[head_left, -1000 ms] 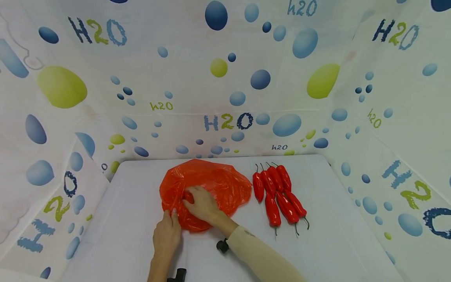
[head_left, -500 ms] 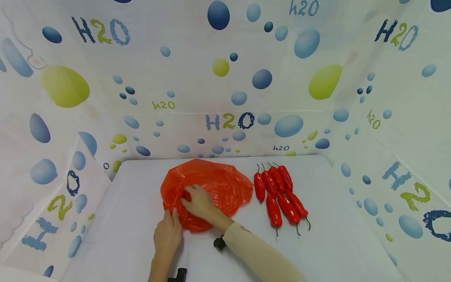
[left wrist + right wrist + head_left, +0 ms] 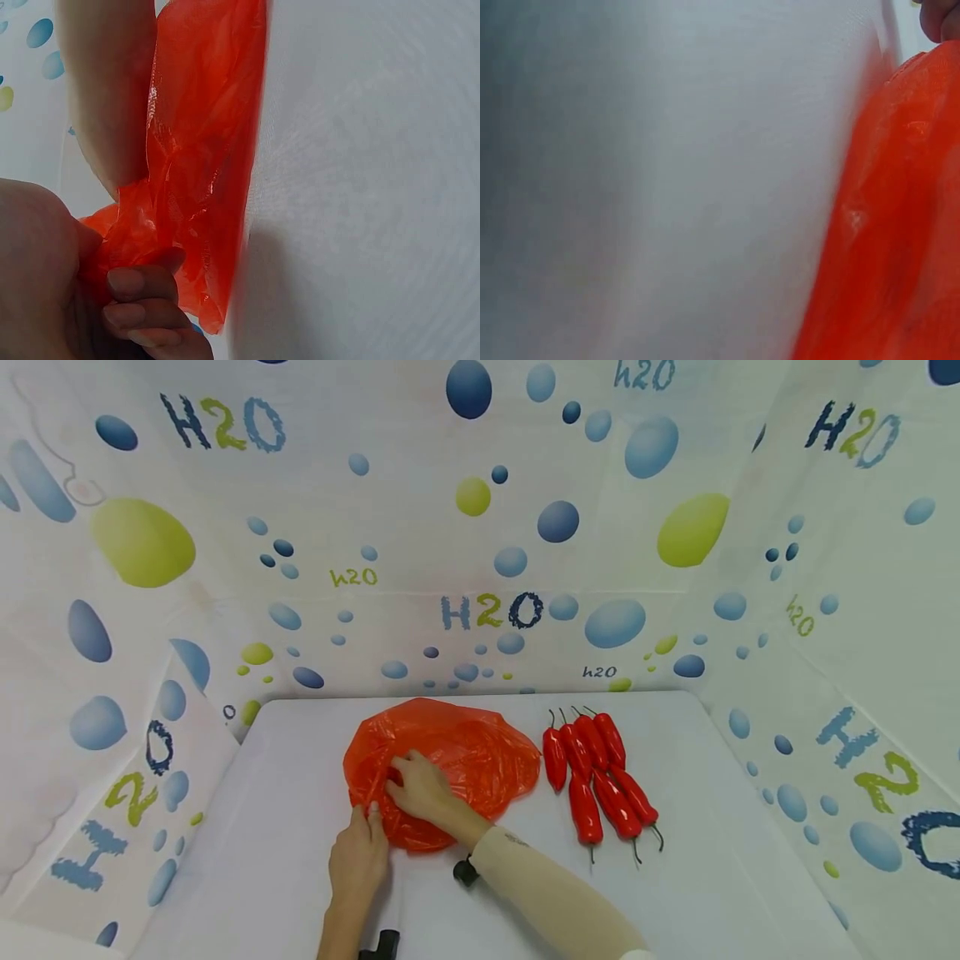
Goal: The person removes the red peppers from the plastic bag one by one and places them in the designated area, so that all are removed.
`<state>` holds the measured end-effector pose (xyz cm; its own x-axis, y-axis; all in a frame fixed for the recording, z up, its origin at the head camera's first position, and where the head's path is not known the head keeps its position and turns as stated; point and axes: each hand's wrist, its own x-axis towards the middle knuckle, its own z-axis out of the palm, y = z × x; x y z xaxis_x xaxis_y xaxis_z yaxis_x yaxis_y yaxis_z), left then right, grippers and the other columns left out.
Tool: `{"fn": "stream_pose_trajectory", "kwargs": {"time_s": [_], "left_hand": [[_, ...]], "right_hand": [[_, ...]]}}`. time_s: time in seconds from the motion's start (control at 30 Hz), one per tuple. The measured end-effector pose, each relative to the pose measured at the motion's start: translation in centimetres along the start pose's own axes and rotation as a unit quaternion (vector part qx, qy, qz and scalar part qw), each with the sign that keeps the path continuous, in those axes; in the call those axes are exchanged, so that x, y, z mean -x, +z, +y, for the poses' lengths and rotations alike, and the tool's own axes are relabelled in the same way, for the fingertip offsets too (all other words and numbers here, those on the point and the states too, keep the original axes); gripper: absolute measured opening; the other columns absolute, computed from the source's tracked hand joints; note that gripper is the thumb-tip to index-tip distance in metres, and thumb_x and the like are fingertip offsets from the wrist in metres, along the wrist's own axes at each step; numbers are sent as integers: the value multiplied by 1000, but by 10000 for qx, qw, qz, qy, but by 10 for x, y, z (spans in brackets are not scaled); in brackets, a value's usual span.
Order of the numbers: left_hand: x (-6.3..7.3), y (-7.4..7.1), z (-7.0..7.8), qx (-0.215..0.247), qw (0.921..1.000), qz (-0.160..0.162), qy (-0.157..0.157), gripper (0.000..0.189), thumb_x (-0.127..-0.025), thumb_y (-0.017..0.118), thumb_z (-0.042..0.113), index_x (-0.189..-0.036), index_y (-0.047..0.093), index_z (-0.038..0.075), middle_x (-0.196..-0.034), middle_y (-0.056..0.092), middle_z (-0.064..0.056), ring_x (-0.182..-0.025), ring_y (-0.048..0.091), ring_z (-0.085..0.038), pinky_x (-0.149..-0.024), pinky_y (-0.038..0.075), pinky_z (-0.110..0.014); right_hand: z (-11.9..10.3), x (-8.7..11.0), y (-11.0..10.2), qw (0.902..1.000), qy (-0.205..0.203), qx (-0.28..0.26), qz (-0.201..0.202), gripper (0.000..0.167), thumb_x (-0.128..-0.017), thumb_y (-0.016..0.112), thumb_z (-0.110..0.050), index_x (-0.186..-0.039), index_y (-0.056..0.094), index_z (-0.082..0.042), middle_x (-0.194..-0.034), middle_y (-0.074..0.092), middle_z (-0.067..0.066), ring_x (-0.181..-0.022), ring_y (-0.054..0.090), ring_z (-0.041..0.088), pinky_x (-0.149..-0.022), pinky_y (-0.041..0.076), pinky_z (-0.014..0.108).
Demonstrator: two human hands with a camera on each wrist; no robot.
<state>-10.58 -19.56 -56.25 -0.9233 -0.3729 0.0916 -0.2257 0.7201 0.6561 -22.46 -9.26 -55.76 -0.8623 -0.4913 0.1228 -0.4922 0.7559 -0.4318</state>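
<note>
A thin orange-red plastic bag lies crumpled on the white table. My left hand pinches its near left edge between thumb and fingers; the left wrist view shows the curled fingers against the gathered film. On top of the bag is my right hand, its thumb and fingers bent round a fold of the plastic. A darker red patch shows between them, and I cannot tell whether anything is under the film there. In the right wrist view the bag fills the right side.
Right of the bag lie several glossy red chili peppers in two rows, stems pointing outward. The white table ends at a patterned curtain behind and at both sides. Black wrist-mounted pieces sit under the forearms.
Both hands stay at nearly the same spots on the bag. The whole view shifts slightly, and the right forearm moves a little to the left.
</note>
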Motion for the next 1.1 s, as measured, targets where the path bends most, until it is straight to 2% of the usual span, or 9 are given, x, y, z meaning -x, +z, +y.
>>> {"fn": "stream_pose_trajectory", "kwargs": {"time_s": [0.13,0.37,0.6,0.83,0.97,1.1], "left_hand": [[0,1,-1,-14,10000,-69,-58,38,-114,36,33,-95,49,2,-62,46,-11,-55,52,-29,-50,40,-39],[3,0,3,42,9999,-38,-92,38,-113,37,33,-96,50,2,-61,46,-10,-54,50,-28,-50,39,-38],[5,0,3,33,9999,-31,-127,38,-113,37,33,-96,50,2,-62,45,-10,-55,49,-28,-50,38,-38],[5,2,1,71,9999,-46,-126,36,-113,37,31,-96,50,3,-62,44,-9,-54,47,-25,-50,38,-36],[4,2,1,116,9998,-64,-121,35,-113,38,31,-97,50,2,-62,46,-9,-54,48,-25,-50,40,-35],[4,2,0,102,9998,-97,-119,35,-113,38,31,-97,51,2,-62,47,-9,-55,51,-27,-50,41,-37]], "right_hand": [[-4,-2,0,9998,172,34,92,25,-99,72,-31,-121,70,-19,-109,62,-1,-82,56,9,-81,57,29],[-9,-1,0,9986,400,221,271,25,-98,73,-27,-122,69,-19,-111,65,2,-88,62,13,-84,58,33],[-8,0,1,9980,515,167,313,28,-97,75,-29,-121,66,-20,-101,65,-1,-84,62,13,-82,58,33],[-5,0,1,9946,942,-357,251,50,-93,80,-29,-135,56,-14,-99,70,1,-86,68,17,-85,60,38],[-3,1,-1,9918,1042,-699,258,49,-91,81,-28,-133,59,-13,-103,73,1,-88,70,17,-84,60,36],[-4,4,-8,9844,1165,-1286,277,46,-90,83,-23,-130,63,-11,-99,74,2,-83,72,15,-78,61,33]]}}
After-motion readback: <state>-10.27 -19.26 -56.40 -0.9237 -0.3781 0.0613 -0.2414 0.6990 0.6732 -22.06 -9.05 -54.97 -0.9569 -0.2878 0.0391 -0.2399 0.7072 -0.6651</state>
